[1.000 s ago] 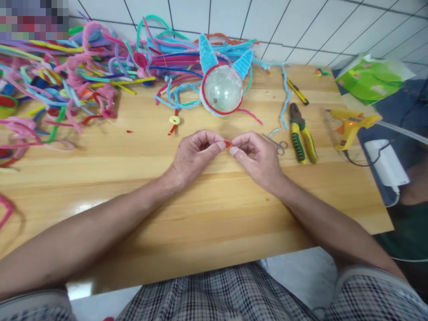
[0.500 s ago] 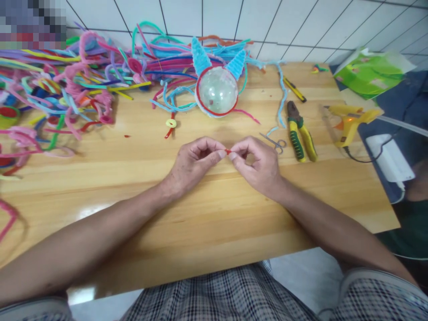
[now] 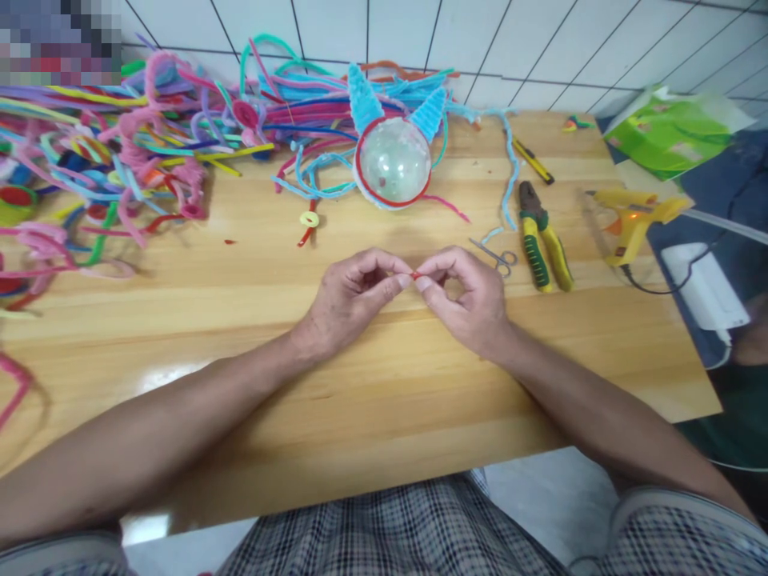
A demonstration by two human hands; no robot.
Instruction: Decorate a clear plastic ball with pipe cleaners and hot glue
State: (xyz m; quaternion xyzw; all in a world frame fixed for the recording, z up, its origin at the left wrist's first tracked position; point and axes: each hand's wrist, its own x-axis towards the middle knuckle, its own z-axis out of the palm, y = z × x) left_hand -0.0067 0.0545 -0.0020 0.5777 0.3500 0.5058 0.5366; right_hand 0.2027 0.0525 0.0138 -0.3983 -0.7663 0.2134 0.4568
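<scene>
Between my fingertips is a tiny red piece (image 3: 415, 275), apparently a bit of pipe cleaner, mostly hidden. My left hand (image 3: 366, 292) pinches it from one side with thumb and forefinger. From the other side my right hand (image 3: 465, 296) pinches it the same way. Beyond my hands sits a clear dome (image 3: 396, 164) with a red rim and two fuzzy blue ears (image 3: 363, 98). A short red pipe cleaner (image 3: 307, 235) with a pale yellow ring (image 3: 309, 219) lies to the left of it. Small scissors (image 3: 502, 261) rest just past my right hand.
Many coloured pipe cleaners (image 3: 138, 152) are heaped at the back left. On the right lie pliers (image 3: 543, 240), a yellow utility knife (image 3: 533, 162) and a yellow glue gun (image 3: 636, 216) with a lit orange light. A green package (image 3: 669, 132) and white power strip (image 3: 705, 284) are at the far right.
Both hands keep their pinch on the red piece, with only slight finger movement. The whole view has shifted a little.
</scene>
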